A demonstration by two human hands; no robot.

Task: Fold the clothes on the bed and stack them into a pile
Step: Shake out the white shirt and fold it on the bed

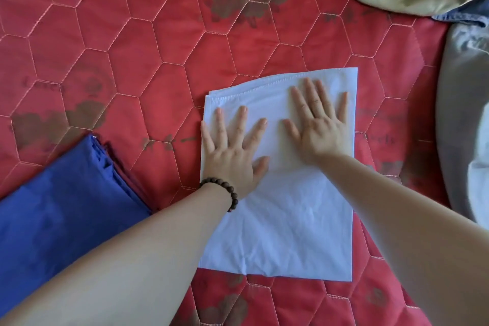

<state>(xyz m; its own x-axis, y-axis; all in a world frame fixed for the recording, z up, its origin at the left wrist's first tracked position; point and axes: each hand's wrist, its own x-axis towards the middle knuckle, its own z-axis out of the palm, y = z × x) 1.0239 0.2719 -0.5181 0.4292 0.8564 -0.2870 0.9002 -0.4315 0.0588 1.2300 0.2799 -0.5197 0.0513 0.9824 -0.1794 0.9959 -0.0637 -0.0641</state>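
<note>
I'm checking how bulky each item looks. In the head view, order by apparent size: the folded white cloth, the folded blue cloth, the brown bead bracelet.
1. Folded white cloth; the folded blue cloth looks similar but runs off frame, so unsure.
2. Brown bead bracelet, clearly smallest.

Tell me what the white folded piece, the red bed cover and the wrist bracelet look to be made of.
White folded piece: thin woven cloth, likely cotton; matte, finely creased, stitched hem at its far edge.
Red bed cover: quilted fabric with slight sheen; padded hexagons between pale stitch lines.
Bracelet on the left wrist: round dark brown beads, probably wood; dull finish.
</note>
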